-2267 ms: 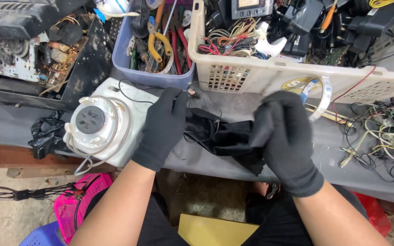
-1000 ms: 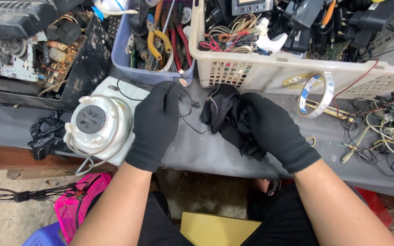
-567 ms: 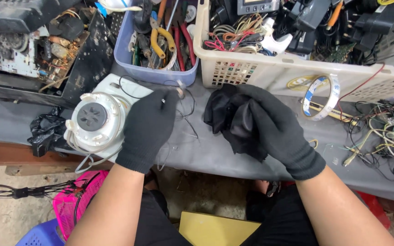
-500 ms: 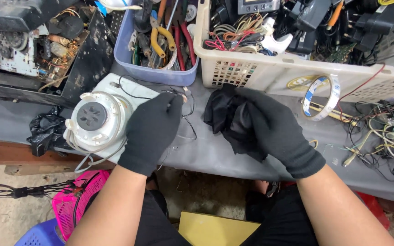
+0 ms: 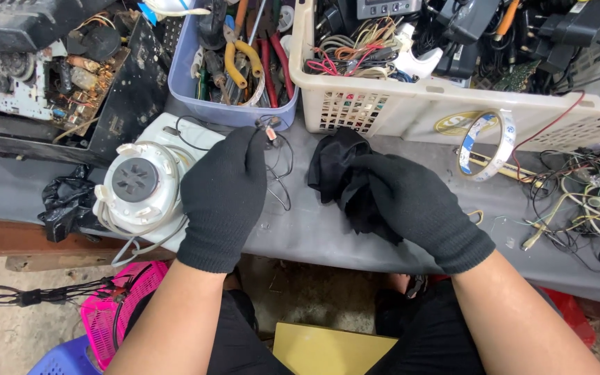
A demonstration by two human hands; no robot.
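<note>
Left hand [image 5: 222,196] shifted onto thin wires [image 5: 278,149], flat, right hand [image 5: 411,201] gripping black cloth [image 5: 338,167] beneath

A: We note even, soft daylight over the counter [image 5: 314,229]; no hard shadows, only faint ones beneath the black gloves.

B: Agreed. We see mild glare on the white basket [image 5: 411,104] rim. Focus is sharp at centre; edges bow slightly from the wide lens, and dark fabric loses detail.
</note>
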